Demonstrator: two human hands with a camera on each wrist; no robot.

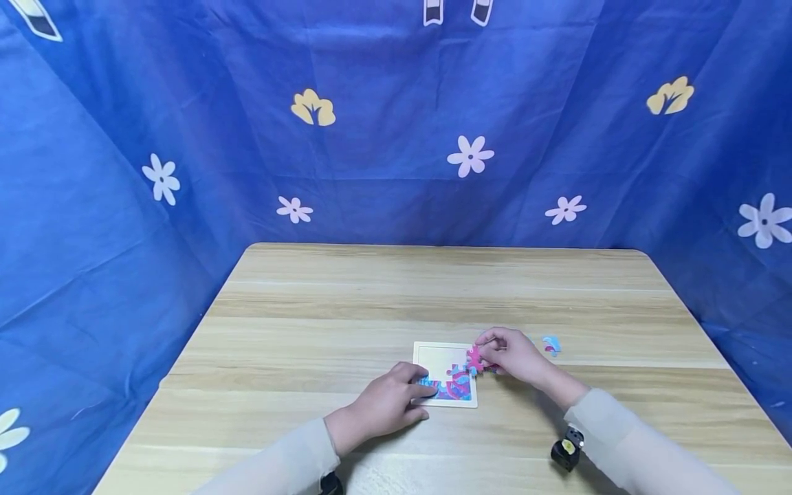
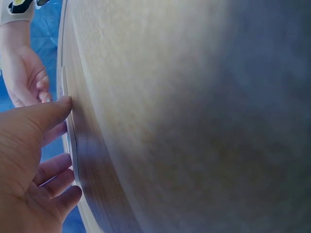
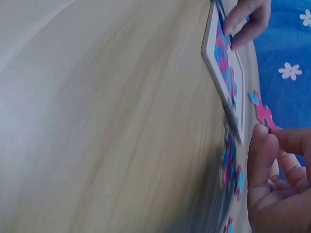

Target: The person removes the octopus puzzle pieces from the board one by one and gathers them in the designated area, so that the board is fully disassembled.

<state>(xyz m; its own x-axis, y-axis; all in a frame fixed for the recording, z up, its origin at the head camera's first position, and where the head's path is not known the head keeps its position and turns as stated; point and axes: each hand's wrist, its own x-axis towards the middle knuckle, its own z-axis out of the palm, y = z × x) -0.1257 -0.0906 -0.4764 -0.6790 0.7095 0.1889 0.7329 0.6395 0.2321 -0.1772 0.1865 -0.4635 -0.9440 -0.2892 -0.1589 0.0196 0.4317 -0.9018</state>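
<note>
A jigsaw tray with a pale rim lies on the table, its near part filled with blue, pink and purple pieces. My left hand rests on the tray's left side, fingers extended over the fitted pieces; in the left wrist view its thumb touches the tray's edge. Between thumb and index finger, my right hand pinches a pink jigsaw piece above the tray's right side. The right wrist view shows this pink piece raised off the table, with a blue tip.
Loose jigsaw pieces lie right of the tray, partly under the right hand. A light blue piece sits farther right. The wooden table meets a blue patterned cloth at the back and sides.
</note>
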